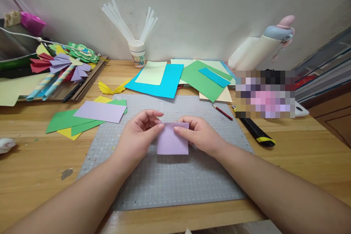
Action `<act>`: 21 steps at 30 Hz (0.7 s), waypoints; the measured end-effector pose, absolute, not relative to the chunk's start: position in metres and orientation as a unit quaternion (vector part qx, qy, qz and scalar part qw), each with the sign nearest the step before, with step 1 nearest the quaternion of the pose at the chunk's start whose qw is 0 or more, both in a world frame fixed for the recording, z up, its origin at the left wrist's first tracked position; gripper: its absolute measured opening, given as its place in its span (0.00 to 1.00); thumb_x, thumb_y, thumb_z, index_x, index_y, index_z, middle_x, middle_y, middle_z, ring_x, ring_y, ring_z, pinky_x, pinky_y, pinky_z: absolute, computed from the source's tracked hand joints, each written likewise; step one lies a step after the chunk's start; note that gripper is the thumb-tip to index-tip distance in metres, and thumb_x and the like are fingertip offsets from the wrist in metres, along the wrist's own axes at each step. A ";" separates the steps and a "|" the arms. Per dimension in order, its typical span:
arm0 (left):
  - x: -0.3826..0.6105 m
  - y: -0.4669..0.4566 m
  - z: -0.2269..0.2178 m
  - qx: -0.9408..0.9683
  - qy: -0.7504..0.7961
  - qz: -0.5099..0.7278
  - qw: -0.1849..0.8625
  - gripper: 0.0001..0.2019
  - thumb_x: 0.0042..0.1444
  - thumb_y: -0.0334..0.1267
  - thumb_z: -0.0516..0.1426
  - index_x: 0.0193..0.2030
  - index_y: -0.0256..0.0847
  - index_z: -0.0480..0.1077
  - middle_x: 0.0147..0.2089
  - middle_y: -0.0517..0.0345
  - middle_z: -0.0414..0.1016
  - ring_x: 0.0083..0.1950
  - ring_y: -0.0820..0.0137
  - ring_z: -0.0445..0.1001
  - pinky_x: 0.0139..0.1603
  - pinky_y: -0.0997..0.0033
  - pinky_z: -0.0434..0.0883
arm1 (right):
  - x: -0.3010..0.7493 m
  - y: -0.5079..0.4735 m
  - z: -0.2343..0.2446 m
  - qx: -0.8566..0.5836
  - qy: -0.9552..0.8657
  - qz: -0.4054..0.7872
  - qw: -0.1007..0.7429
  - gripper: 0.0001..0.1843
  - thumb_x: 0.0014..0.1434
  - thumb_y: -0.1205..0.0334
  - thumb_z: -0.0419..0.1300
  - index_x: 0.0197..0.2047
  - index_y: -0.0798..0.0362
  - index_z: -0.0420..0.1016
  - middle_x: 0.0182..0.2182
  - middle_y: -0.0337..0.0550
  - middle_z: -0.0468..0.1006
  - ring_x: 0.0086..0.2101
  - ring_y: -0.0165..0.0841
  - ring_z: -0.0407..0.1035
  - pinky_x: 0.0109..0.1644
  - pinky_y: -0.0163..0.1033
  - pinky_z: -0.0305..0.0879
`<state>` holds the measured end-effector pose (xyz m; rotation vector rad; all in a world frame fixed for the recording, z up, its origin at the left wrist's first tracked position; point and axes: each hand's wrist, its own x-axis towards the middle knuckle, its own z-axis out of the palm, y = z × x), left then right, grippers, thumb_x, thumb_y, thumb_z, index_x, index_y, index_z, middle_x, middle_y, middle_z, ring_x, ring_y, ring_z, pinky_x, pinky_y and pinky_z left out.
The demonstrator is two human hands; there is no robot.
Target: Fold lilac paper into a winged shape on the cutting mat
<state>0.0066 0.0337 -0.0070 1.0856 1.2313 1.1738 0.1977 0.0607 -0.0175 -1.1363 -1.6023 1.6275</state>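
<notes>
A small purple piece of paper (172, 143), nearly square, is held just above the grey cutting mat (131, 186). My left hand (144, 126) pinches its upper left corner between thumb and fingers. At the upper right, my right hand (199, 133) grips the same sheet, thumb on the front and fingers behind. Whether the paper is folded double is hard to make out. To the left lies a purple paper strip (100, 111) on top of green strips (63, 120) and yellow strips (72, 134).
Behind the mat lie blue paper (170, 87), green paper (203, 84) and a yellow paper fan (113, 87). A pencil (222, 112) and a black cutter knife (255, 129) rest at right. Paper cups (137, 55) with white sticks stand by the wall; paper flowers (63, 64) lie far left.
</notes>
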 end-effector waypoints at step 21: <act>0.008 0.027 -0.005 0.750 0.500 0.363 0.235 0.13 0.53 0.40 0.61 0.46 0.43 0.73 0.55 0.49 0.71 0.59 0.57 0.67 0.61 0.53 0.60 | 0.198 0.066 -0.023 -0.419 -0.474 0.704 0.322 0.20 0.51 0.46 0.67 0.33 0.55 0.74 0.23 0.38 0.74 0.22 0.27 0.67 0.23 0.33 0.66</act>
